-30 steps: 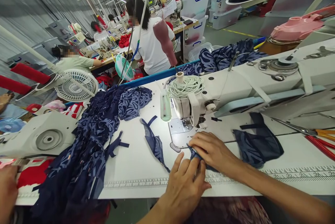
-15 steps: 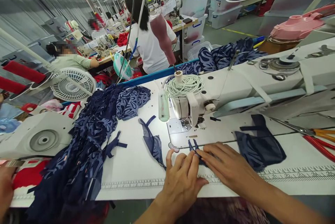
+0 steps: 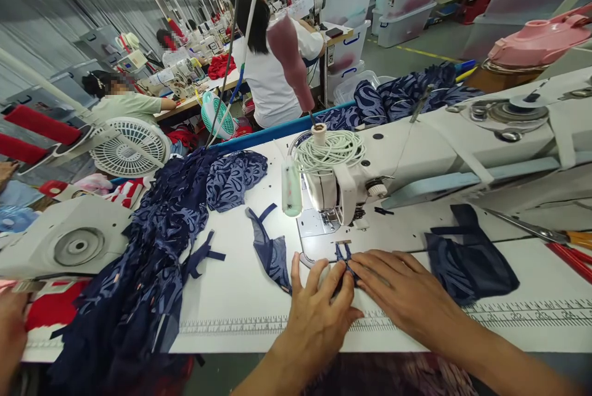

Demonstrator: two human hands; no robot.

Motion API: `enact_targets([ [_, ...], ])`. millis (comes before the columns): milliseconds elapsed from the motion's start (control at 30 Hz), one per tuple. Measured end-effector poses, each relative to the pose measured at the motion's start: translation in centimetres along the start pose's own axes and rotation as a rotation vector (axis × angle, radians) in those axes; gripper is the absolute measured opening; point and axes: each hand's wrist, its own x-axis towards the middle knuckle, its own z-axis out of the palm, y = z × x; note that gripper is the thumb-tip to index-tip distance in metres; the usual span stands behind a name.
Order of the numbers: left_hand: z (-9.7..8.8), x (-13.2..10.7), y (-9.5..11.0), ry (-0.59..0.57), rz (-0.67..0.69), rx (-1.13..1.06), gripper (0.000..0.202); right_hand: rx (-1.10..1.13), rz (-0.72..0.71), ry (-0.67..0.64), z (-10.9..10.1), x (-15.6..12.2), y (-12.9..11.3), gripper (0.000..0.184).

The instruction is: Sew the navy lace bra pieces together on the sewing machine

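- On the white sewing table (image 3: 235,291), just in front of the metal needle plate (image 3: 317,223), lies a small navy fabric piece (image 3: 339,253), its two narrow ends pointing toward the sewing machine (image 3: 416,146) and the rest mostly under the fingers.
- The left hand (image 3: 319,313) is palm down, fingers bent and partly spread, index fingertip on the piece; whether thumb and fingers pinch it, I cannot tell.
- The right hand (image 3: 400,285) lies nearly flat, fingers long and close together, fingertips touching the piece's right side without gripping it.
- Just beyond the narrow ends sits a tiny brown strip (image 3: 343,241).
- Left of the hands is a patterned navy panel (image 3: 277,260) with a tab; farther left, a heap of navy patterned fabric (image 3: 157,223) spills over the table's front edge.
- To the right rest a folded navy mesh piece (image 3: 494,266) and metal scissors (image 3: 539,226).
- A printed ruler scale (image 3: 240,326) runs along the front edge, passing beneath both hands.
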Motion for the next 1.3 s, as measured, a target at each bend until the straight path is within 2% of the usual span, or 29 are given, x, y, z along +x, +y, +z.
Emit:
enact_targets([
  [133,0.0,0.0,-0.1,-0.006,-0.006,0.003,0.044,0.025,0.053,0.043,0.4,-0.1,-0.1,0.030],
  [933,-0.2,0.3,-0.3,-0.089,0.001,-0.026,0.042,0.107,0.077,-0.036,2.0,-1.4,0.2,0.034],
  [1300,-0.5,0.4,-0.5,-0.078,-0.025,-0.080,0.043,0.128,0.133,-0.007,0.9,-0.3,0.2,0.028],
])
